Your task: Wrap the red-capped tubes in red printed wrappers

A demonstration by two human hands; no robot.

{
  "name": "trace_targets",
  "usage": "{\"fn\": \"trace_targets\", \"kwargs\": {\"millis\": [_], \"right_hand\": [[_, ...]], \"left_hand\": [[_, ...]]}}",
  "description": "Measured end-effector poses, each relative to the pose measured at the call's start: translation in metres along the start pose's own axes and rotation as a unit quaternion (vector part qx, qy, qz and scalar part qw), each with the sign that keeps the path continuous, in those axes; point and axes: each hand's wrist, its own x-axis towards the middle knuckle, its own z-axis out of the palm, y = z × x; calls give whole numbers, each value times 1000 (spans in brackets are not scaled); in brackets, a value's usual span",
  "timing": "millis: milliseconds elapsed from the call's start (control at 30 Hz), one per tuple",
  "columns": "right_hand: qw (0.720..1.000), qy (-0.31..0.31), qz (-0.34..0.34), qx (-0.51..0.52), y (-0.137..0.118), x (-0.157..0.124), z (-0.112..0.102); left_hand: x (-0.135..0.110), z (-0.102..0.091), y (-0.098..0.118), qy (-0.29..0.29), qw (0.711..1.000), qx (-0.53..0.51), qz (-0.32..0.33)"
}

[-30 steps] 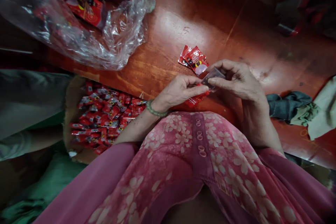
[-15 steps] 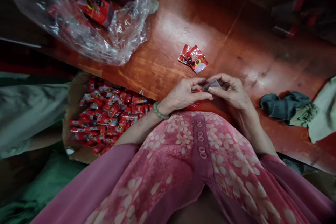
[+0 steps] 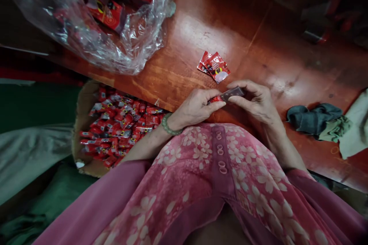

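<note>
My left hand (image 3: 195, 106), with a green bead bracelet on the wrist, pinches the red end of a small sachet (image 3: 216, 98) at the near edge of the wooden table (image 3: 201, 26). My right hand (image 3: 255, 99) pinches a small clear plastic bag (image 3: 233, 92) that meets the sachet; the two hands touch at the fingertips. Two red sachets (image 3: 214, 67) lie on the table just beyond my hands.
A cardboard box (image 3: 83, 122) full of several red sachets sits low at the left, below the table edge. A big clear plastic bag (image 3: 94, 19) with red packs lies at the back left. Crumpled cloths (image 3: 319, 118) lie at the right.
My hands came down from a raised position toward the table edge and stayed together on the sachet and clear bag. The view shifted slightly.
</note>
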Motion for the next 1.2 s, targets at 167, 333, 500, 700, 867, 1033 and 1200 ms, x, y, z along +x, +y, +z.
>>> {"fn": "trace_targets", "kwargs": {"millis": [167,333,500,700,867,1033,1200], "right_hand": [[999,-29,42,5,-5,1,-8],[999,-24,-16,-15,-5,2,-5],[997,-22,-52,-61,-6,3,-2],[996,17,46,73,0,3,13],[964,95,84,233,4,11,29],[944,119,46,304,3,38,44],[957,113,1,268,-6,55,67]], "left_hand": [[1,-3,1,-29,999,-25,12],[-3,-8,-3,9,996,78,52],[-5,0,-3,94,977,134,133],[3,-1,2,154,972,129,124],[-4,-23,-4,251,953,-106,134],[5,-23,-13,265,903,-315,118],[27,-14,-4,325,862,-382,78]]}}
